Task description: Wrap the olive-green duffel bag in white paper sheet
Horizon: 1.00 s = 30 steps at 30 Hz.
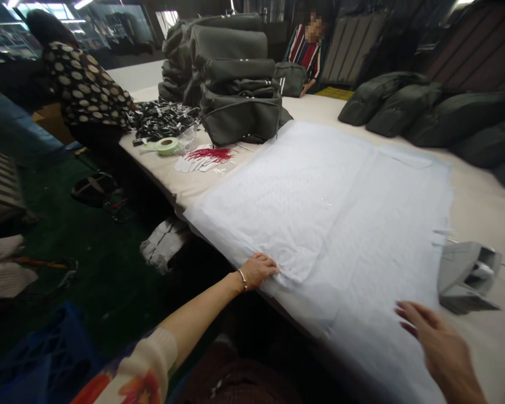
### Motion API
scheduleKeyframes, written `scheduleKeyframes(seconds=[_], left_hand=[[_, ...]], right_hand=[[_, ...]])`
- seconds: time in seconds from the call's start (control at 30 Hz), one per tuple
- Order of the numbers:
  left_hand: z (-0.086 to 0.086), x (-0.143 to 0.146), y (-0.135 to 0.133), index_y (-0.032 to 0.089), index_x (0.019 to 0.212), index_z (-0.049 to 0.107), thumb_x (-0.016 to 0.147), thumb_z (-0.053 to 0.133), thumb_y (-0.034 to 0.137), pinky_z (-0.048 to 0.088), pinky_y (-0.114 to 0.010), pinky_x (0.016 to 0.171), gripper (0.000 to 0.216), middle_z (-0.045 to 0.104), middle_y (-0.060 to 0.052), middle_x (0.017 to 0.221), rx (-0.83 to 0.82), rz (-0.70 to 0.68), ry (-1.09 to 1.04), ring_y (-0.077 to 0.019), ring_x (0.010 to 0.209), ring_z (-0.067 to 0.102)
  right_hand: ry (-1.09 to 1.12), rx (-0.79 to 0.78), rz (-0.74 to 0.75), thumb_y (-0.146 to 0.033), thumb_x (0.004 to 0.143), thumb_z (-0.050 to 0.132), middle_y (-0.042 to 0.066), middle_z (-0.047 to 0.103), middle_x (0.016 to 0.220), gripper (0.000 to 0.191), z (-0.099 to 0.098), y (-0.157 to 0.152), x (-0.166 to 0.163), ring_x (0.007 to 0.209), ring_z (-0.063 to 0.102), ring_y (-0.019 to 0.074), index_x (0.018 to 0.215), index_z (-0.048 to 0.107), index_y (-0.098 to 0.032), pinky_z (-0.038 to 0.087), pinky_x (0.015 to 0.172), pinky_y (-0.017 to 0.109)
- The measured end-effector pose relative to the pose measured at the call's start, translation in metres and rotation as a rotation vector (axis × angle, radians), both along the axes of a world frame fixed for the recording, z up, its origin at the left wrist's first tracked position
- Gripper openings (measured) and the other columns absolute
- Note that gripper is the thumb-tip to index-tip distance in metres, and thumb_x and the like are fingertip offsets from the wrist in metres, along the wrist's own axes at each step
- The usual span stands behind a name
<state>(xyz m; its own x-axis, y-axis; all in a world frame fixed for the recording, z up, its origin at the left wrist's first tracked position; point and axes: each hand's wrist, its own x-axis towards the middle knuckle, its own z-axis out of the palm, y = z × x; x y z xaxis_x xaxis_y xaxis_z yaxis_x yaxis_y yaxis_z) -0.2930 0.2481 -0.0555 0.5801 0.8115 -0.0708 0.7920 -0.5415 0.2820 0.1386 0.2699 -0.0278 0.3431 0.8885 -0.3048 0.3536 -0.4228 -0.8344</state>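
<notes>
A thin white sheet, slightly see-through and wrinkled, lies spread over the table, with another white sheet overlapping it on the right. At the near table edge my left hand has its fingers curled on the edge of the first sheet; a bracelet circles that wrist. My right hand hovers low at the right above the second sheet, fingers apart and holding nothing I can see. Just beyond it stands a grey open box, perhaps cardboard, with something whitish inside.
Stacked dark grey bags stand on the cream-covered table. Near them lie white tags with red strings, a tape roll and a strap pile. More bags line the right. Two people work across and left.
</notes>
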Motion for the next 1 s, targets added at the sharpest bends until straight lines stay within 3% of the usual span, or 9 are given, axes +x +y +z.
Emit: scheduleKeyframes(seconds=[0.07,0.17,0.23,0.3,0.43,0.63,0.8,1.0], left_hand=[[-0.001,-0.001,0.000,0.026,0.121,0.059,0.090,0.053,0.020,0.032,-0.038,0.102,0.032,0.063,-0.004,0.122,0.007,-0.014,0.002,-0.0208,0.109,0.054],[-0.002,-0.001,0.000,0.025,0.122,0.058,0.091,0.053,0.019,0.032,-0.040,0.102,0.032,0.062,-0.004,0.122,0.022,-0.027,0.012,-0.0218,0.109,0.053],[-0.002,-0.001,0.001,0.024,0.121,0.058,0.092,0.051,0.019,0.033,-0.042,0.101,0.030,0.062,-0.004,0.122,0.032,-0.036,0.021,-0.0225,0.109,0.053],[-0.002,0.000,0.002,0.024,0.118,0.059,0.093,0.050,0.021,0.033,-0.043,0.100,0.027,0.062,-0.005,0.120,0.042,-0.047,0.029,-0.0232,0.107,0.054],[-0.003,0.001,0.004,0.023,0.112,0.061,0.094,0.049,0.023,0.035,-0.047,0.099,0.022,0.063,-0.005,0.114,0.059,-0.069,0.034,-0.0243,0.106,0.054],[-0.003,0.000,0.007,0.021,0.104,0.064,0.094,0.050,0.023,0.038,-0.045,0.094,0.017,0.065,-0.007,0.108,0.092,-0.096,0.019,-0.0237,0.102,0.056],[-0.005,-0.003,0.010,0.021,0.101,0.064,0.093,0.052,0.023,0.038,-0.045,0.093,0.014,0.066,-0.006,0.106,0.099,-0.119,0.001,-0.0233,0.101,0.057],[-0.006,-0.006,0.011,0.023,0.104,0.062,0.092,0.052,0.023,0.038,-0.046,0.095,0.016,0.065,-0.005,0.108,0.099,-0.127,-0.022,-0.0230,0.101,0.057]], right_hand=[[0.116,-0.108,0.284,-0.058,0.062,0.070,0.011,0.069,0.086,0.047,0.019,-0.018,-0.075,0.081,0.066,0.0267,0.087,0.066,-0.018,0.054,0.069,0.038],[0.148,-0.200,0.736,-0.049,0.074,0.058,0.002,0.066,0.070,0.032,0.026,-0.041,-0.177,0.069,0.062,0.0190,0.080,0.066,-0.018,0.049,0.064,0.029],[0.055,-0.224,0.821,-0.041,0.075,0.055,0.000,0.065,0.068,0.024,0.017,-0.047,-0.220,0.066,0.060,0.0163,0.076,0.065,-0.019,0.046,0.062,0.026],[-0.063,-0.235,0.798,-0.036,0.074,0.055,-0.001,0.065,0.067,0.019,0.002,-0.045,-0.242,0.065,0.059,0.0155,0.071,0.063,-0.019,0.043,0.060,0.025],[-0.318,-0.282,0.729,-0.032,0.073,0.061,0.001,0.062,0.056,0.020,-0.021,-0.031,-0.256,0.061,0.058,0.0167,0.058,0.061,-0.019,0.037,0.058,0.026],[-0.546,-0.358,0.673,-0.026,0.071,0.063,0.004,0.065,0.058,0.015,-0.020,-0.027,-0.270,0.063,0.061,0.0193,0.057,0.064,-0.021,0.035,0.056,0.027],[-0.573,-0.337,0.667,-0.023,0.069,0.065,0.003,0.069,0.067,0.003,-0.017,-0.035,-0.265,0.069,0.063,0.0185,0.068,0.066,-0.021,0.039,0.060,0.026],[-0.483,-0.320,0.667,-0.020,0.076,0.055,-0.001,0.070,0.074,0.012,-0.018,-0.046,-0.249,0.064,0.063,0.0137,0.078,0.067,-0.019,0.042,0.061,0.022]])
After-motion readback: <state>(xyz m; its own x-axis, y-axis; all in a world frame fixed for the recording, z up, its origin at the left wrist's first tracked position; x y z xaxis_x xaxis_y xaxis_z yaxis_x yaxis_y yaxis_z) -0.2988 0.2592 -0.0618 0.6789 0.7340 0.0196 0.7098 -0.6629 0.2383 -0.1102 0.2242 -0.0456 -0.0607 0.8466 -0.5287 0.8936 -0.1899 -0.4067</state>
